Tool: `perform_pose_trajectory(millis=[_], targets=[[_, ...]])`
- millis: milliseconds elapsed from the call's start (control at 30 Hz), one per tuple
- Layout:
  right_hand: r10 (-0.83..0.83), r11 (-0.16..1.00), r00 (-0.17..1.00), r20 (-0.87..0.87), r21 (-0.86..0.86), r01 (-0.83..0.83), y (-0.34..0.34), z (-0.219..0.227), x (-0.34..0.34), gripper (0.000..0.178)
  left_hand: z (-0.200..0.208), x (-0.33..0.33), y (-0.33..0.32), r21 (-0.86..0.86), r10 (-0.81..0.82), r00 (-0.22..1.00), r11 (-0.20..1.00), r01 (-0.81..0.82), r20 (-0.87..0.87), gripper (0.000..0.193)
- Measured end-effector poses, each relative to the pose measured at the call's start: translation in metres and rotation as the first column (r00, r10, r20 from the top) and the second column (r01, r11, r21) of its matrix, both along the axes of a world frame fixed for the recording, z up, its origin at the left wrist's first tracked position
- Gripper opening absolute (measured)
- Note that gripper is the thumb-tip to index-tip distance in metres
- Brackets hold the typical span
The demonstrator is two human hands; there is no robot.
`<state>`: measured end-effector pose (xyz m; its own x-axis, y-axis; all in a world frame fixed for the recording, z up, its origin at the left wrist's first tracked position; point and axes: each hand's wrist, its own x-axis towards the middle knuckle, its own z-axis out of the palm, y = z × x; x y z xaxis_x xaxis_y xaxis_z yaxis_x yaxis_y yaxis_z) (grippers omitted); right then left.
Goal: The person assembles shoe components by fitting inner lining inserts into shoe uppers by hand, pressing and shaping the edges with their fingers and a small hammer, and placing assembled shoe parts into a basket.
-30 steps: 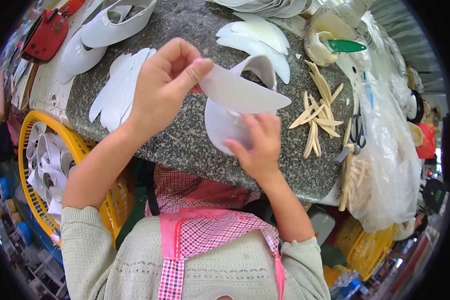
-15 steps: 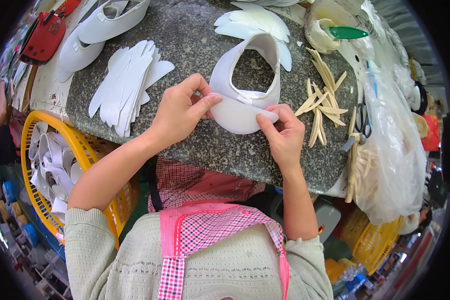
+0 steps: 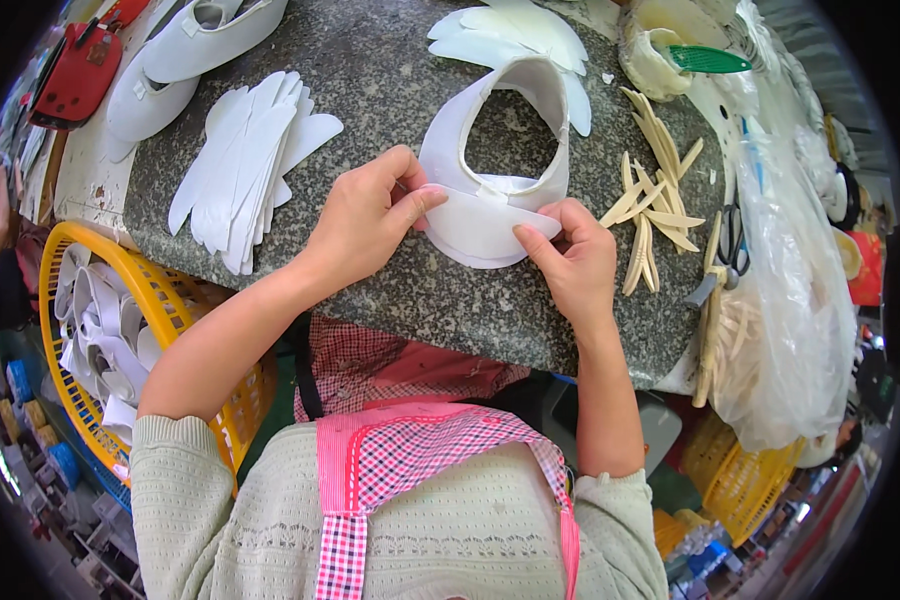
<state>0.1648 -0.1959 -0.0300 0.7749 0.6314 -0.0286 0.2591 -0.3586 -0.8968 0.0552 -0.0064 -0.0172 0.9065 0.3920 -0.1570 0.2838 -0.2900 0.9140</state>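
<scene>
A white shoe upper [image 3: 445, 135] lies on the stone slab, its opening turned away from me and its rounded toe toward me. Over the toe rests a white crescent-shaped piece [image 3: 480, 229], with a rim of the upper showing beneath its near edge. My left hand [image 3: 372, 212] pinches the left end of this piece between thumb and fingers. At the other end, my right hand [image 3: 578, 258] grips its right tip, thumb on top. The fingers under the piece are hidden.
Flat white pieces [image 3: 240, 165] are stacked at left, with more pale pieces [image 3: 510, 38] behind the upper. Thin beige strips [image 3: 660, 205], scissors [image 3: 733, 240] and a clear plastic bag [image 3: 795, 330] are at right. A yellow basket [image 3: 175, 300] of white uppers stands at left.
The crescent piece has shifted slightly away from me on the toe, so more of the upper's near edge shows. My right hand has moved a little right; both hands keep their pinch.
</scene>
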Motion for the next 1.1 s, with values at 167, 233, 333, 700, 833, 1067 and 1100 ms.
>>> perform_pose_trajectory(millis=[167,233,333,700,833,1067,1100], targets=[[0.140,0.978,0.956,0.257,-0.185,-0.094,0.005,0.007,0.004,0.022,0.005,0.011,0.011,0.601,-0.126,0.971,0.767,0.226,-0.205,0.027],[0.213,0.960,0.909,0.357,-0.248,-0.127,0.006,0.008,0.008,0.024,0.001,0.015,0.021,0.747,-0.197,0.980,0.649,0.141,-0.013,0.032],[0.310,0.936,0.834,0.456,-0.302,-0.183,0.004,0.014,0.013,0.025,0.002,0.030,0.036,0.929,-0.535,0.835,0.359,0.090,0.126,0.044],[0.415,0.777,0.770,-0.485,0.629,-0.022,-0.013,0.045,0.004,0.089,0.073,0.017,0.016,0.885,-0.746,0.660,0.364,0.289,0.091,0.017],[0.324,0.841,0.836,-0.442,0.540,-0.040,-0.001,0.050,0.006,0.079,0.077,0.005,0.005,0.781,-0.660,0.751,0.472,0.410,0.005,0.020],[0.495,0.772,0.692,-0.525,0.631,-0.074,0.006,0.054,-0.003,0.081,0.089,-0.024,-0.003,0.860,-0.623,0.782,0.398,0.319,-0.002,0.013],[0.495,0.760,0.693,-0.523,0.647,-0.054,0.009,0.053,-0.008,0.083,0.086,-0.028,-0.002,0.879,-0.618,0.786,0.377,0.291,0.004,0.013]])
